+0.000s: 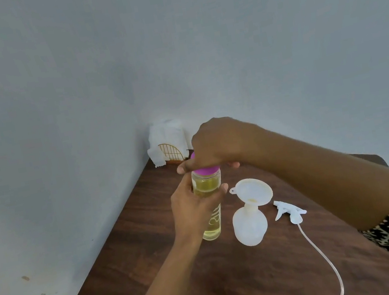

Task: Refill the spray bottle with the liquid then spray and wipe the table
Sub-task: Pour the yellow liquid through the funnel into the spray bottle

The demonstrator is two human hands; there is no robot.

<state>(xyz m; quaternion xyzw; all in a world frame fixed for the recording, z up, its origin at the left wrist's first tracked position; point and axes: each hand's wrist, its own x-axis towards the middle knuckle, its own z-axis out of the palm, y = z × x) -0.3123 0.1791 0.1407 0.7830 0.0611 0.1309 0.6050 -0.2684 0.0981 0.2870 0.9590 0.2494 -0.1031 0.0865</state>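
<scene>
We hold a bottle of yellow liquid [209, 207] upright above the table, one hand on its body and one on its cap.

The clear bottle sits over the left-centre of the dark wooden table [213, 287], our left hand [194, 212] wrapped round its middle and our right hand [213, 144] closed from above over its purple cap [205, 171], fingers pinching the rim. Just right of it stands the empty white spray bottle [250, 226] with a white funnel [253, 191] seated tilted in its neck. Further right the spray head [290, 212] lies on its side, its thin tube [324, 254] trailing towards us. At the far corner against the grey wall, white tissue [168, 136] stands in a gold wire holder [172, 151].
</scene>
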